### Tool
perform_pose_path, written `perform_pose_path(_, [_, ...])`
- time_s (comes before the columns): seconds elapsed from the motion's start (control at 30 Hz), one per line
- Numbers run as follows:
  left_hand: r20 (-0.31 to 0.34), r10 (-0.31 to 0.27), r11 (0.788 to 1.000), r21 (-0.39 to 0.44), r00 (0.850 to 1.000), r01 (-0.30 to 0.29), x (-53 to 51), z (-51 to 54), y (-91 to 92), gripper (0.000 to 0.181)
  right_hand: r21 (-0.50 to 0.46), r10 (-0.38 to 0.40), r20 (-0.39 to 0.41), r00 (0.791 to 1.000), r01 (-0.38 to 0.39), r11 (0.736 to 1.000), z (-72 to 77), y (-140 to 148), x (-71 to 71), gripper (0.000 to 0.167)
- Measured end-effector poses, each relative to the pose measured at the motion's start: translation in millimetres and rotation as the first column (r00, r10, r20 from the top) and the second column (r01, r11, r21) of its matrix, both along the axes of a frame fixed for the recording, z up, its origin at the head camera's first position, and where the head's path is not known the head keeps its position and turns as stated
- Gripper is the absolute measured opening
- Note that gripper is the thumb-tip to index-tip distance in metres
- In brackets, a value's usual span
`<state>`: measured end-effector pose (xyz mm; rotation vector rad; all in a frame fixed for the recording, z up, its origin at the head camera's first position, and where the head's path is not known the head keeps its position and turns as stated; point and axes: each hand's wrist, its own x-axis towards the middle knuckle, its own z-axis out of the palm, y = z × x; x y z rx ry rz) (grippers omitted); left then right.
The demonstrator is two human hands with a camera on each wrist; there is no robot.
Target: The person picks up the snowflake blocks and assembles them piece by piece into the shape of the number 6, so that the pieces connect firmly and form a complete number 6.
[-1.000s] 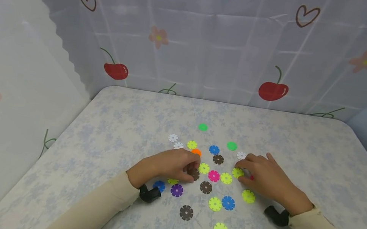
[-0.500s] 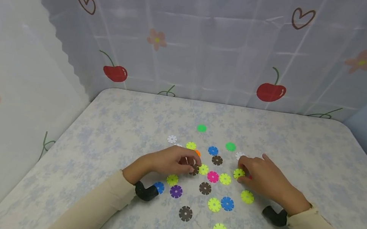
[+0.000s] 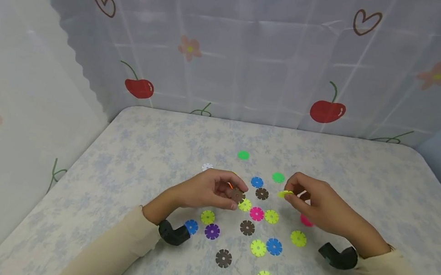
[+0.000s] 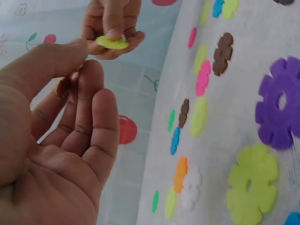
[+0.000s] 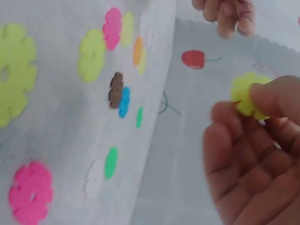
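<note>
My left hand point(image 3: 204, 190) pinches a brown notched snowflake disc point(image 3: 238, 196) between thumb and fingers, above the table. In the left wrist view only a small edge of that brown disc point(image 4: 62, 87) shows behind the thumb. Opposite, my right hand point(image 3: 321, 206) pinches a yellow snowflake disc point(image 3: 285, 194), tilted nearly flat and lifted off the tabletop. The right wrist view shows the same yellow disc point(image 5: 248, 93) under the thumb. A gap separates the two held discs. Below them lie a pink disc point(image 3: 257, 214) and another yellow disc point(image 3: 271, 216).
Several more discs lie scattered on the pale patterned table point(image 3: 153, 143), among them a purple one point(image 3: 212, 231), a blue one point(image 3: 274, 246) and a green one point(image 3: 243, 155). A printed curtain point(image 3: 233, 65) hangs behind the table's far edge.
Both hands have risen from the table, each with its disc. The yellow disc moved up and away from the pink disc at right; the brown one came up in the left hand.
</note>
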<state>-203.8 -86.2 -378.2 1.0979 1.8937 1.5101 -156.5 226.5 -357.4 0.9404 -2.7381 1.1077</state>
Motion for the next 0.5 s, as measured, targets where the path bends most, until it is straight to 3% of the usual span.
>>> perform_pose_path(0.13, [-0.062,0.001,0.997,0.082,0.998,0.004,2.8,5.9,4.6,0.037,-0.118,0.09,-0.192,0.977,-0.114,0.986,6.1,-15,0.8,0.034])
perform_pose_path(0.2, [-0.093,0.011,0.993,0.117,0.996,0.0,3.4,8.5,7.0,0.038,-0.158,0.122,-0.248,0.961,-0.165,0.974,8.5,-24,1.2,0.037])
perform_pose_path(0.33, [-0.138,0.04,0.986,0.165,0.99,-0.017,3.4,12.8,11.1,0.038,-0.191,0.158,-0.31,0.938,-0.224,0.956,11.4,-38,0.3,0.035])
perform_pose_path(0.5, [-0.159,0.049,0.983,0.18,0.986,-0.02,1.9,14.3,14.7,0.038,-0.191,0.131,-0.35,0.928,-0.208,0.959,10.0,-44,-2.7,0.03])
